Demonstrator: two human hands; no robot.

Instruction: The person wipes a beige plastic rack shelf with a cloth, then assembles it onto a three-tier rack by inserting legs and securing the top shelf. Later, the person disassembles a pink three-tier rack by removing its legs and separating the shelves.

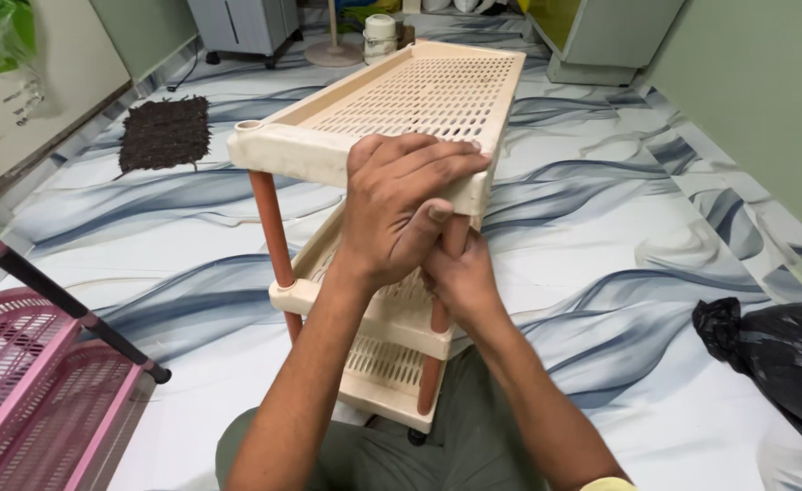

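**Corner post on the cream rack looks like the weak spot**

Nearest the camera, the person sits on the floor with the cream plastic rack (pixel 392 182) standing right between their knees. The right hand (pixel 460 277) is closed around the reddish-brown post (pixel 437 314) at the near right corner, just under the top shelf. The left hand (pixel 401 205) lies over that same corner, fingers spread flat on the shelf rim and thumb hooked down toward the post, pressing more than gripping

What I'd worry about: the top shelf (pixel 428 91) looks tilted, and the near left socket (pixel 248 126) shows open with its post sitting lower, so my guess is a hard push on one corner could pop another post loose or rack the frame sideways. Thin moulded plastic like this can crack at the socket if the tube goes in crooked. The right hand's fingers sit close under the shelf edge too, so a pinch seems possible

Materials: the shelves are smooth matte plastic with slotted grids and rounded rims, the posts plain round tubes. To the left is a pink rack (pixel 28 382) of the same perforated kind with a black post (pixel 74 309). On the right, a crinkly black plastic bag (pixel 782 364). The floor (pixel 601 227) is glossy, white with blue-grey swirls. Further back lie a dark coarse mat (pixel 166 133) and a small pale container (pixel 380 36)
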